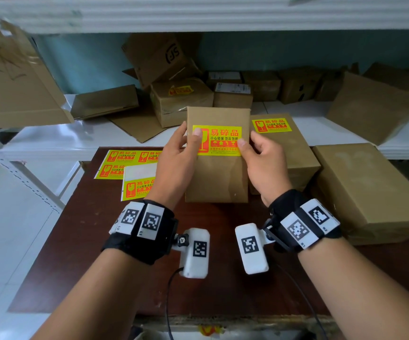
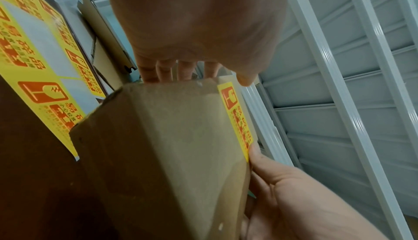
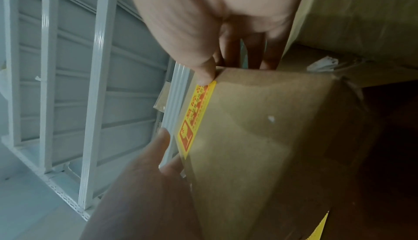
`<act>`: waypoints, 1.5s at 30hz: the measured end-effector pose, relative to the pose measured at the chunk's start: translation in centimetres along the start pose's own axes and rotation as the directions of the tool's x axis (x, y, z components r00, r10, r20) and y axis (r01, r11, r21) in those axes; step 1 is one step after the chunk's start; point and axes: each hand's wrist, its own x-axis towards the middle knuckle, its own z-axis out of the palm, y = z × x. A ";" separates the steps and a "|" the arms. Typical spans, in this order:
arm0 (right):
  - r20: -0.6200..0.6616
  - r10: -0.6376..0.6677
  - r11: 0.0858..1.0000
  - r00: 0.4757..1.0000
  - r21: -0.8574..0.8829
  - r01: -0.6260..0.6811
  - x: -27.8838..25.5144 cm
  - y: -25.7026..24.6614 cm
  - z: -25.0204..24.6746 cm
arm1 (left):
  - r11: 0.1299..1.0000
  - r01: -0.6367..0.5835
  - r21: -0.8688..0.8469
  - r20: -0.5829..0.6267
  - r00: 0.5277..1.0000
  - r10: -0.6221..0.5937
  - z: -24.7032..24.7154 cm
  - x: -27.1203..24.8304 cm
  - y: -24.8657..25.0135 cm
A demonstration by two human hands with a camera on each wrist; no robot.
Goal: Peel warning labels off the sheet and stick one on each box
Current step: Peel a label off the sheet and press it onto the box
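A brown cardboard box (image 1: 217,173) stands tilted on its near end on the dark table, held up between both hands. A yellow and red warning label (image 1: 219,141) lies across its upper face. My left hand (image 1: 188,133) grips the box's left edge, its thumb on the label's left end (image 2: 237,115) and its fingers (image 2: 165,72) behind the box. My right hand (image 1: 250,143) grips the right edge, with its thumb (image 3: 205,75) on the label's right lower corner. Two label sheets (image 1: 125,163) lie on the table to the left, the nearer sheet (image 1: 137,187) partly peeled.
A second box (image 1: 291,155) with a label (image 1: 272,125) on it stands just right of the held one, and a larger plain box (image 1: 370,192) lies at the table's right. Several more boxes crowd the white shelf (image 1: 51,143) behind. The table's near part (image 1: 100,241) is bare wood.
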 end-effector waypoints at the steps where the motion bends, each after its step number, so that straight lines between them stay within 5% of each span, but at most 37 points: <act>1: -0.013 0.018 1.000 1.000 -0.007 -0.018 0.1 0.0 0.1 | 1.000 0.007 -0.003 0.011 1.000 -0.007 0.1 0.0 0.0; 9: 0.030 -0.012 1.000 0.999 0.014 0.011 -0.2 0.0 0.8 | 0.978 -0.123 0.168 0.004 0.992 0.124 0.3 -0.2 -0.1; 22: 0.075 0.019 0.999 0.997 -0.029 -0.017 0.2 -0.4 0.2 | 0.999 -0.034 0.010 0.133 0.991 0.032 -0.7 1.1 -1.0; 28: 0.082 0.021 0.998 0.996 -0.064 -0.016 -0.3 -1.0 0.6 | 0.996 -0.088 -0.022 0.106 0.990 0.090 -0.2 0.8 -0.7; 34: -0.041 0.050 0.994 0.998 -0.100 -0.054 -0.6 -1.2 0.8 | 0.982 -0.185 -0.029 0.100 0.977 0.187 0.7 -0.5 0.3; 39: -0.147 0.016 0.977 0.989 -0.209 -0.047 -1.0 -1.3 0.6 | 0.990 -0.139 -0.014 0.138 0.981 0.140 1.2 -1.2 1.5; 45: -0.089 -0.010 0.980 0.996 -0.199 -0.008 -0.4 -0.9 0.3 | 0.987 -0.150 -0.050 0.125 0.980 0.155 0.8 -0.6 1.0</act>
